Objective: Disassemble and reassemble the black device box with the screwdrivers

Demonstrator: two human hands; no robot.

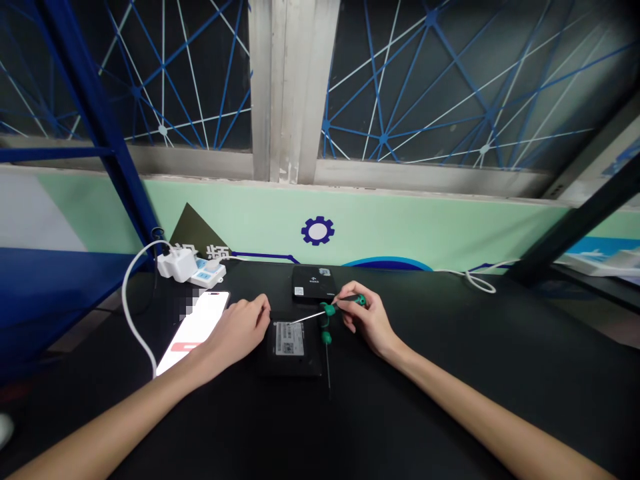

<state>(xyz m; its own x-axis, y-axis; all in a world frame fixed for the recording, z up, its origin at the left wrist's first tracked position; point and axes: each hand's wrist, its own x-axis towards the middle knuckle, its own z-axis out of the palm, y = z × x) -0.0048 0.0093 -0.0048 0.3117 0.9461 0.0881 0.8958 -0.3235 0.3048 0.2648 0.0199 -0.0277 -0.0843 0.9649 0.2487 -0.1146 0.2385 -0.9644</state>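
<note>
A flat box [313, 363] with a label [289, 339] lies on the black table [450, 400]; a spare screwdriver [327, 337] lies just right of it. The left hand [245, 321] is at the box's far left corner, fingers curled together; whether they grip it, I cannot tell. Left of it lies a lit phone [203, 323]. The right hand [369, 315] has its fingers clamped on a green-handled screwdriver [329, 310], its tip over the label. Beyond sits another box [313, 283].
</note>
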